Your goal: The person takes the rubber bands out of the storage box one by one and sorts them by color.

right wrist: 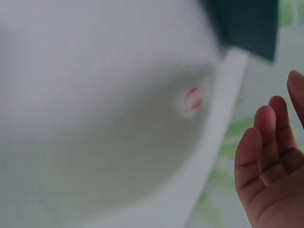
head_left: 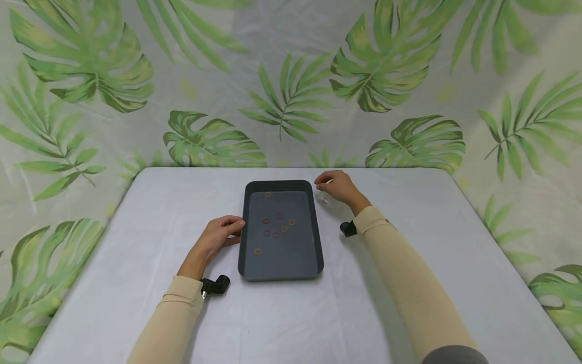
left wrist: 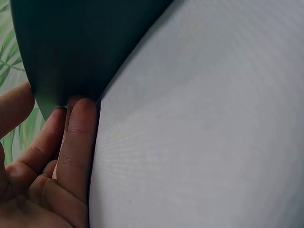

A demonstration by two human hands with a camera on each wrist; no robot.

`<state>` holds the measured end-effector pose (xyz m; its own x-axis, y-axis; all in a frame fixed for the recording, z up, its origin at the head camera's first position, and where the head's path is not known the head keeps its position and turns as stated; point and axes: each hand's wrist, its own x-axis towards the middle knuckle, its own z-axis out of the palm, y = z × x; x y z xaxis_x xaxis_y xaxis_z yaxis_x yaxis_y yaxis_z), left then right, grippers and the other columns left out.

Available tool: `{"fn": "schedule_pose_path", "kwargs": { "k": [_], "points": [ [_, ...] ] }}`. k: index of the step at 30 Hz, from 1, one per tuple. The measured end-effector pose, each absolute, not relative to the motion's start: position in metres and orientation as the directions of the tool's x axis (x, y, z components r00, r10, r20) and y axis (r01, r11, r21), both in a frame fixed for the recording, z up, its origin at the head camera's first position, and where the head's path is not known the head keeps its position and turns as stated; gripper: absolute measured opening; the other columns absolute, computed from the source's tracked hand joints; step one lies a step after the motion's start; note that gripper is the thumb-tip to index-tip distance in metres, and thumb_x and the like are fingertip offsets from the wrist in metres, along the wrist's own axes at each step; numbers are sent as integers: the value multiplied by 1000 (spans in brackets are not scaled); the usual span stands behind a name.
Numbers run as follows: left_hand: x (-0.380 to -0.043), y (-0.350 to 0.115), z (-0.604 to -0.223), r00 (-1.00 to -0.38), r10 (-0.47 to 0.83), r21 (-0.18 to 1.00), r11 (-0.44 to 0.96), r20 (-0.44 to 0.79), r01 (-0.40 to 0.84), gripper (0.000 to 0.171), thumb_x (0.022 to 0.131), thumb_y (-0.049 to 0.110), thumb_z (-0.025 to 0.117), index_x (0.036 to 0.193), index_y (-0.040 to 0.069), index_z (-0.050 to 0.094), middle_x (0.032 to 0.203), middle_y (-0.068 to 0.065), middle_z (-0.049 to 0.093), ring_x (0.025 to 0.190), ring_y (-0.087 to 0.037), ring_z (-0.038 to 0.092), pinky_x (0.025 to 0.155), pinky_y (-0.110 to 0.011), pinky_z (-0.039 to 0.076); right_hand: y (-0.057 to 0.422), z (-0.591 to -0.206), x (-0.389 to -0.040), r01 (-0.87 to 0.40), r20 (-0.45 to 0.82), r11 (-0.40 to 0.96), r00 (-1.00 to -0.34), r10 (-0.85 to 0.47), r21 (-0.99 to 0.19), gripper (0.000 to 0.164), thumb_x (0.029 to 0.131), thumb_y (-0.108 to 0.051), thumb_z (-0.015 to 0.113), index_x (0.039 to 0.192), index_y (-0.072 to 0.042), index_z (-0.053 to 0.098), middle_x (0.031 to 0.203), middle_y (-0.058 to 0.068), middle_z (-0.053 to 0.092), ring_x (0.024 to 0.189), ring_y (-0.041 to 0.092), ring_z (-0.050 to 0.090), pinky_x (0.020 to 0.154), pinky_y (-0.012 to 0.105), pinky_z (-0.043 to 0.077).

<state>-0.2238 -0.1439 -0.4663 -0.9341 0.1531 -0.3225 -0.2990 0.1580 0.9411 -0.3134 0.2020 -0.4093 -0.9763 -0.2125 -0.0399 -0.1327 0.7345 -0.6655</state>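
A dark grey rectangular baking tray [head_left: 297, 263] lies on the table, with several small red and orange loops [head_left: 266, 221], like rubber bands, scattered in it. At its left side my left hand [head_left: 219, 236] holds the rim; in the left wrist view the thumb [left wrist: 16, 109] meets the edge and the fingers press the outer wall. Beyond the tray's right edge, near the far corner, my right hand [head_left: 338, 187] hovers with fingers loosely bent and nothing visible in them. Below it one small reddish loop [head_left: 325, 201] lies on the table, blurred in the right wrist view.
A white cloth covers the table [head_left: 282, 323]. Behind it and at both sides hangs a leaf-patterned curtain [head_left: 291, 146]. Each wrist carries a black camera, like the one [head_left: 216, 284] on the left.
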Motion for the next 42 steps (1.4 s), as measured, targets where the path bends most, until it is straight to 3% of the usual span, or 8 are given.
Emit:
{"fn": "schedule_pose_path", "kwargs": {
  "k": [8,19,26,33,42],
  "points": [
    [-225,-143,-466,-929,139,934,154,-343,-322,40,98,22,64,129,-2,59,104,-2,64,93,-9,62,83,-23,60,152,-384,-314,-239,-15,725,-945,-325,-646,22,97,-15,62,114,-6,71,116,14,69,102,30,64,86,42,55],
    [-225,-146,-466,-927,130,930,163,-352,-330,40,98,22,62,130,-1,58,104,-1,64,93,-9,62,81,-22,60,95,-402,-317,-289,-133,788,-897,-421,-543,31,98,-13,57,127,-11,67,130,10,66,122,28,61,105,41,51],
    [-225,-145,-465,-929,130,929,179,-348,-323,40,98,24,63,131,0,59,107,-2,64,94,-10,62,82,-23,60,77,-415,-315,-308,-162,842,-896,-413,-443,36,99,-11,55,134,-14,63,133,9,65,122,27,62,101,41,54],
    [-225,-144,-467,-930,128,931,179,-343,-319,41,98,25,63,131,1,59,114,-7,63,94,-10,62,84,-24,60,69,-430,-319,-300,-177,888,-909,-376,-348,38,101,-15,53,138,-16,59,136,2,64,126,25,59,106,42,51],
    [-227,-145,-468,-933,130,933,182,-336,-311,40,98,25,62,131,2,60,112,-5,63,94,-9,62,80,-23,60,65,-441,-326,-261,-143,900,-934,-326,-348,32,102,-21,52,130,-20,66,132,2,66,121,25,61,103,43,52]
  ]
}}
